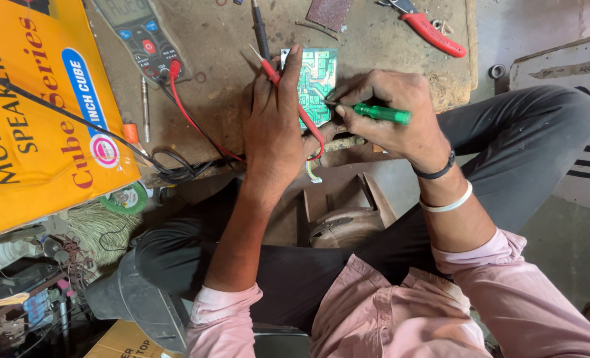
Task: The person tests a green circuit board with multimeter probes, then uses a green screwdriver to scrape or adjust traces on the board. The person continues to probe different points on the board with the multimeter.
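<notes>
Small green printed circuit board (318, 83) lies flat on the worn brown workbench top (229, 66), copper-track side up, near the bench's front edge. Left hand (275, 126) presses down on the board's left edge, fingers spread flat, with the thin red multimeter probe (288, 93) pinned under them across the board; not a closed fist, more a hold-down. Right hand (391, 116), right of the board, pinches a green translucent-handled screwdriver (378, 113) tight, tip touching the board's lower right part. Black probe (260, 30) lies loose just above-left of the board, not in use. Grey digital multimeter (141, 36) sits well left of the board, red lead plugged in. Red-handled pliers (431, 30) lie up-right of the board, yellow cardboard box (36, 113) far left. Judging progress: board is out and under inspection, tool work on it under way, nothing visibly finished or reassembled.
</notes>
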